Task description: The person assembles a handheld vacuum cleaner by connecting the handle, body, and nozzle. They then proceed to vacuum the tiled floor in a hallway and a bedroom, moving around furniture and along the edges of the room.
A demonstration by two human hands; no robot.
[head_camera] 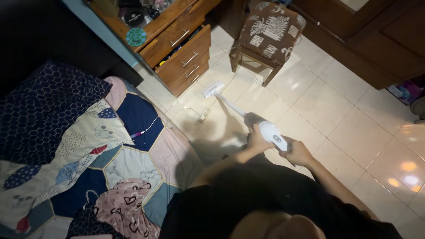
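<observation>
Closest to the camera, dark hair and a black shirt (265, 203) fill the bottom edge, with both forearms reaching forward from them. Each hand is closed on the white stick vacuum (272, 132): the left hand (256, 139) wraps the body from the bed side, and the right hand (299, 152) grips the rear handle, a two-handed hold that steadies the long tube (230, 105) and lets it be pushed at a low angle. That tube slants away over the cream tiled floor (336, 110) to the flat cleaning head (213, 88), which sits on the tiles just in front of the wooden drawers (188, 57). A power strip (204, 116) lies on the floor beside the tube. Left of all this is the bed, its patchwork quilt (110, 155) hanging at the edge. Farther off, a patterned stool (270, 28) stands near the drawers.
</observation>
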